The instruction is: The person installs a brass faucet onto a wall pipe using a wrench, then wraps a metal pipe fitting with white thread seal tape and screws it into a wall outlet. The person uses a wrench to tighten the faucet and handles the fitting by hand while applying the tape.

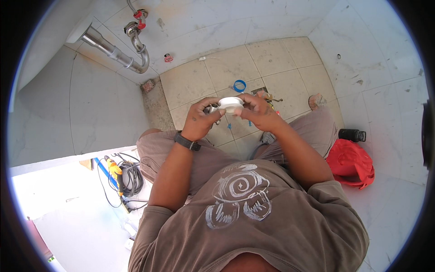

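In front of my body, both hands meet at a white spool of what looks like thread seal tape (230, 102). My right hand (259, 113) pinches its right side between thumb and fingers. On the other side my left hand (201, 119), with a black watch on the wrist, is closed on a small shiny metal fitting (213, 108), its thumb tip reaching the spool's edge. The fitting is partly hidden by the fingers, so its exact kind does not show. A blue ring (239, 85) lies on the tiled floor just beyond the hands.
A chrome drain pipe (108, 49) hangs under a white basin at upper left, near red-handled valves (140, 19). Right of my knee are a red bag (350, 164) and a black cylinder (352, 135). A yellow power tool (113, 172) and coiled cable (132, 179) lie at left.
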Motion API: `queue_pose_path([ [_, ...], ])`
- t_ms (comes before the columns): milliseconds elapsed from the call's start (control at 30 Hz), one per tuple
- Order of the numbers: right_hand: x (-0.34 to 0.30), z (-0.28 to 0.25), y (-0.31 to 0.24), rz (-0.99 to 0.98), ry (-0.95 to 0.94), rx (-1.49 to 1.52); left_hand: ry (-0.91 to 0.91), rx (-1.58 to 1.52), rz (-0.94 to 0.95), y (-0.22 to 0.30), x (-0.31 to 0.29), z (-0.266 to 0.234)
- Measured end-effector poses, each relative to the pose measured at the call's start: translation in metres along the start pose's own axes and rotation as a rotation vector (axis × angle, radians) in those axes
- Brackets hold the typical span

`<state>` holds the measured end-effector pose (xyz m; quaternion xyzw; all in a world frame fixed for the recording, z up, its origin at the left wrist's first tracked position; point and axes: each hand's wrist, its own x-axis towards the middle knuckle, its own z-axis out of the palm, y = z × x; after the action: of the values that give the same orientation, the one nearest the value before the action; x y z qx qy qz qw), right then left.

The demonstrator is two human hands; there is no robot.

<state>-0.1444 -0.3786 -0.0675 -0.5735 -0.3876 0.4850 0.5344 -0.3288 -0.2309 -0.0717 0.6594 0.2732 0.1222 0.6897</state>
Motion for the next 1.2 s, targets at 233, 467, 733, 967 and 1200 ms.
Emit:
queue_pose_path([
  [233,-0.006,-0.009,-0.009,-0.228,0.033,-0.458,0.049,0.23,0.415,-0.006,0.002,0.008],
  [467,-0.01,-0.005,-0.009,-0.369,0.109,-0.533,0.133,0.453,0.585,-0.002,-0.003,0.007],
  [733,-0.013,-0.004,-0.011,-0.333,0.094,-0.216,0.297,0.771,0.67,-0.002,-0.008,0.012],
  [967,-0.014,-0.004,-0.017,-0.47,0.199,-0.622,0.271,0.72,0.647,-0.004,-0.006,0.012],
  [1200,-0.011,-0.006,-0.02,-0.521,0.193,-0.718,0.138,0.64,0.572,-0.006,-0.004,0.009],
])
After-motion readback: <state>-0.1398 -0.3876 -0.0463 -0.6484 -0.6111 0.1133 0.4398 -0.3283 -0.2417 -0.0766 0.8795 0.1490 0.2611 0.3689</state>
